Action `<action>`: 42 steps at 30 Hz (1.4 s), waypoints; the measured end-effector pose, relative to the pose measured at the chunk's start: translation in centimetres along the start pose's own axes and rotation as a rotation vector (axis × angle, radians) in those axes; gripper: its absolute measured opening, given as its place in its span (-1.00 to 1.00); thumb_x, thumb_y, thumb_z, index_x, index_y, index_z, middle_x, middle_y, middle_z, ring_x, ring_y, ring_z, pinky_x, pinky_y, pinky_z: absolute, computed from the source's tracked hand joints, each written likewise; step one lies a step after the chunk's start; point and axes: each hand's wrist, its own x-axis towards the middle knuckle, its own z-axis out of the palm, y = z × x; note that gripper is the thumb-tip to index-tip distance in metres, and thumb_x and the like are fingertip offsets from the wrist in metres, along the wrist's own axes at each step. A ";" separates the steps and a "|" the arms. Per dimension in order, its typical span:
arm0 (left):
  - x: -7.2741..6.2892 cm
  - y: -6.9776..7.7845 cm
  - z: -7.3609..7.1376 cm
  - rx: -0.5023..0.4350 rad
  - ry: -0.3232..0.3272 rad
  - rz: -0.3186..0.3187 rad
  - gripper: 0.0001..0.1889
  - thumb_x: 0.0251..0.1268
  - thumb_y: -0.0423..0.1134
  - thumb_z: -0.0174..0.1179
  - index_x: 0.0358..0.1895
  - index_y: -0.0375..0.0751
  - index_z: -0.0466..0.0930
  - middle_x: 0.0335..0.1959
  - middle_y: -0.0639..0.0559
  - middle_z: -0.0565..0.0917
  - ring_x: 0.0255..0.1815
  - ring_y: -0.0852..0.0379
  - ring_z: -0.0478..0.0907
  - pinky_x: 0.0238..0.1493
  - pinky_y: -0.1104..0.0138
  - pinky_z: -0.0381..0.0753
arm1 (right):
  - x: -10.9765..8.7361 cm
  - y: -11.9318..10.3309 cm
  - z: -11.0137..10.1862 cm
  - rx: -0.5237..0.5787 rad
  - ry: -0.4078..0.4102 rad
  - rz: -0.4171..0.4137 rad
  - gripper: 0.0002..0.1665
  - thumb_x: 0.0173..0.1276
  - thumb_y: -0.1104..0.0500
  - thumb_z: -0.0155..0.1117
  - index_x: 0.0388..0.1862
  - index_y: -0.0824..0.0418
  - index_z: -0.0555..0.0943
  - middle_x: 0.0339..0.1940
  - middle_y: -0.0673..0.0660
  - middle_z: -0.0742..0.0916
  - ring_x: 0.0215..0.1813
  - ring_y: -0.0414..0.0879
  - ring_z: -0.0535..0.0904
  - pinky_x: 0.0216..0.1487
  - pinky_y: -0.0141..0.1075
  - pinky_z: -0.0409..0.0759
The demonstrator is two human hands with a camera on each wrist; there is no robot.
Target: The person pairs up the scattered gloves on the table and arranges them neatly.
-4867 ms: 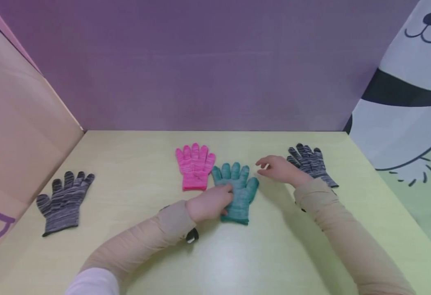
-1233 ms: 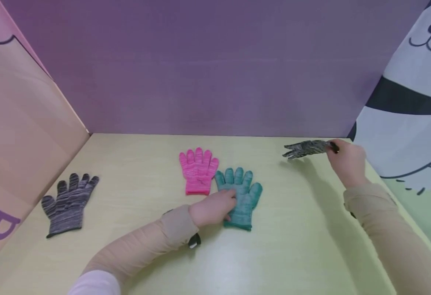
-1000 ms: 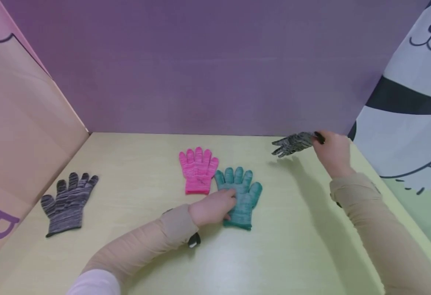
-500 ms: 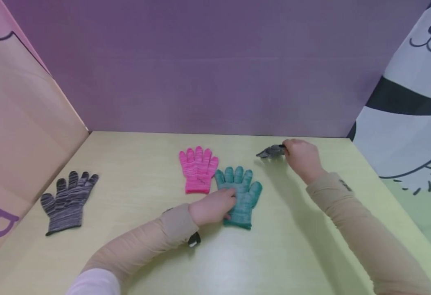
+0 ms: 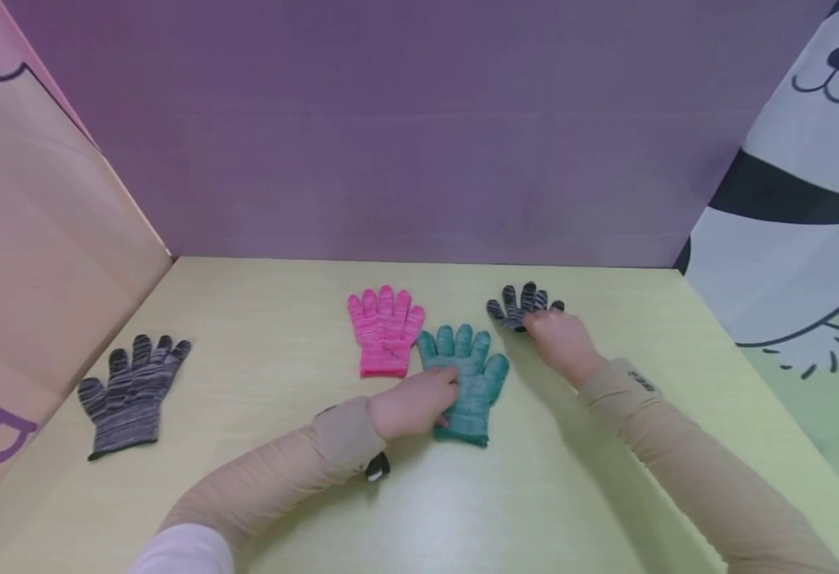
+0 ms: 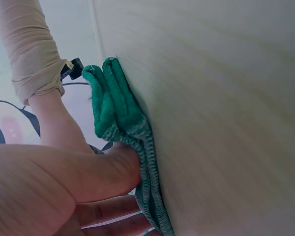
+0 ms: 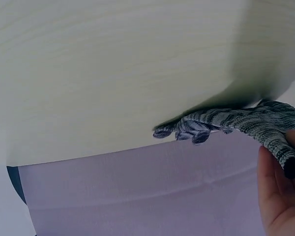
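My left hand rests on the teal knit glove, which lies palm-flat with its fingers spread away from me. In the left wrist view, the thumb and straight fingers press on this glove near its thick green cuff. Farther back to the right, my right hand pinches a black-and-grey striped glove. The right wrist view shows the grip at the dark cuff, with the cuff raised and the glove's fingertips low against the table; in the head view the hand hides the cuff.
A pink glove lies beside the teal one, to its back left. Another black-and-grey glove is near the table's left edge. A purple panel stands along the back, with printed panels at both sides.
The right hand has taken the striped glove from the right side, carried it left, and lowered it with its fingers spreading behind the teal glove. The left hand stays on the teal glove.
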 end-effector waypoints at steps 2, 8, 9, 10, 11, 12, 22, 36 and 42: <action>0.0 0.0 0.0 0.000 -0.002 -0.001 -0.70 0.15 -0.10 0.32 -0.14 -0.23 0.63 -0.24 0.02 0.43 -0.30 0.21 0.38 -0.23 0.48 0.50 | 0.1 -0.2 0.3 0.009 -0.021 0.008 -0.84 0.20 0.47 0.10 -0.46 0.34 0.60 -0.54 0.22 0.68 -0.54 0.06 0.58 -0.56 -0.14 0.60; 0.0 0.0 0.0 -0.001 -0.006 -0.006 -0.70 0.15 -0.11 0.31 -0.14 -0.22 0.63 -0.24 0.02 0.44 -0.29 0.21 0.39 -0.22 0.48 0.51 | 0.6 -0.4 1.4 0.071 -0.086 0.051 -0.83 0.23 0.45 0.08 -0.42 0.35 0.63 -0.47 0.24 0.70 -0.45 0.10 0.62 -0.44 -0.10 0.63; 0.0 0.0 0.0 0.000 -0.006 -0.006 -0.70 0.15 -0.11 0.31 -0.14 -0.22 0.63 -0.24 0.02 0.44 -0.29 0.21 0.39 -0.22 0.48 0.51 | 0.7 -0.5 1.5 0.083 -0.094 0.062 -0.82 0.24 0.45 0.07 -0.42 0.35 0.63 -0.46 0.25 0.70 -0.43 0.11 0.63 -0.42 -0.09 0.63; 0.0 0.0 0.0 -0.001 -0.007 -0.007 -0.70 0.15 -0.11 0.31 -0.14 -0.22 0.63 -0.24 0.02 0.44 -0.29 0.21 0.39 -0.22 0.48 0.51 | 0.8 -0.5 1.7 0.096 -0.102 0.072 -0.82 0.25 0.45 0.07 -0.41 0.35 0.63 -0.45 0.25 0.70 -0.41 0.11 0.63 -0.40 -0.08 0.63; 0.0 0.0 0.0 -0.001 -0.007 -0.008 -0.70 0.15 -0.11 0.31 -0.14 -0.22 0.63 -0.24 0.02 0.44 -0.29 0.21 0.39 -0.22 0.48 0.50 | 0.9 -0.6 1.7 0.113 -0.110 0.084 -0.81 0.26 0.45 0.06 -0.41 0.36 0.63 -0.45 0.26 0.71 -0.40 0.12 0.64 -0.38 -0.08 0.64; 0.0 0.0 0.0 -0.002 -0.006 -0.007 -0.71 0.15 -0.11 0.31 -0.14 -0.22 0.63 -0.24 0.02 0.43 -0.29 0.21 0.38 -0.23 0.48 0.50 | 0.9 -0.6 1.8 0.130 -0.119 0.098 -0.81 0.27 0.44 0.06 -0.41 0.36 0.63 -0.44 0.27 0.71 -0.38 0.13 0.64 -0.36 -0.07 0.64; 0.0 0.1 -0.1 -0.012 -0.013 -0.006 -0.72 0.15 -0.12 0.31 -0.16 -0.22 0.63 -0.25 0.04 0.43 -0.31 0.23 0.36 -0.24 0.51 0.49 | 0.9 0.9 1.2 0.341 -0.340 -0.048 -0.68 0.18 0.36 0.16 -0.08 0.46 0.61 -0.18 0.34 0.68 -0.09 0.21 0.59 0.03 0.03 0.55; 0.1 0.1 -0.2 -0.020 -0.021 -0.013 -0.74 0.16 -0.14 0.31 -0.17 -0.22 0.63 -0.24 0.03 0.42 -0.32 0.23 0.34 -0.25 0.51 0.48 | 0.4 1.0 1.5 0.329 -0.289 -0.080 -0.74 0.19 0.42 0.22 -0.12 0.39 0.64 -0.18 0.28 0.68 -0.09 0.16 0.60 0.01 -0.02 0.58; 0.0 0.2 -0.2 -0.007 -0.028 -0.021 -0.73 0.17 -0.13 0.30 -0.14 -0.22 0.63 -0.21 0.03 0.44 -0.29 0.23 0.35 -0.22 0.51 0.49 | 0.2 1.0 1.9 0.305 -0.245 -0.095 -0.73 0.15 0.44 0.21 -0.14 0.37 0.65 -0.22 0.26 0.68 -0.14 0.14 0.61 -0.02 -0.04 0.59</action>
